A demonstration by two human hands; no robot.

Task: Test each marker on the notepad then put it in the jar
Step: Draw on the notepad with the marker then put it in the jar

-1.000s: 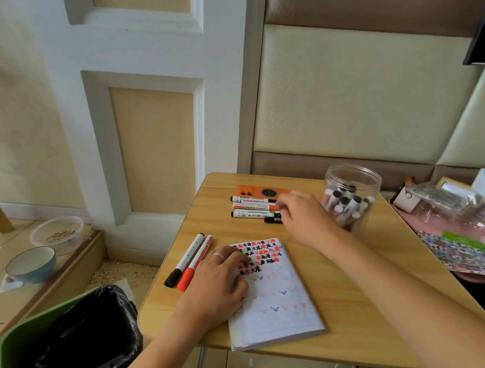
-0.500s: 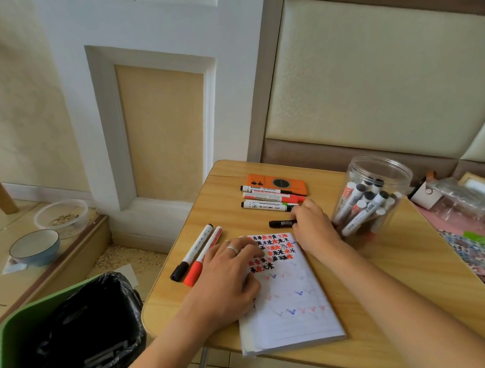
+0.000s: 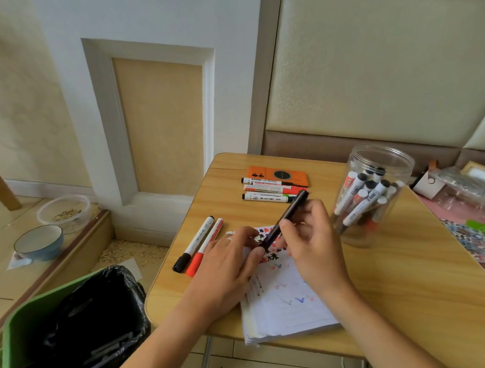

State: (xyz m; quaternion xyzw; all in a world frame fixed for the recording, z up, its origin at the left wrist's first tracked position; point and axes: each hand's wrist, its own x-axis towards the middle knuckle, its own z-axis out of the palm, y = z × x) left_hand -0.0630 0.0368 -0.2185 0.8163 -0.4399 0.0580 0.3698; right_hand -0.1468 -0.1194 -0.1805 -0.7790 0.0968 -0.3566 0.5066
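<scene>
Head view shows the right hand (image 3: 311, 236), which half a second ago reached across the table, now pinching a black marker (image 3: 285, 220) above the notepad (image 3: 286, 308) while the left hand (image 3: 230, 263) grips its near end, likely uncapping it, left of the jar (image 3: 373, 193).

Single head-worn wide-angle view, forward and steeply down, close over the wooden table (image 3: 403, 270) and forearms.

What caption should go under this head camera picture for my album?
Both hands, right hand and left hand, hold a black marker over the notepad, beside a jar of markers.
</scene>
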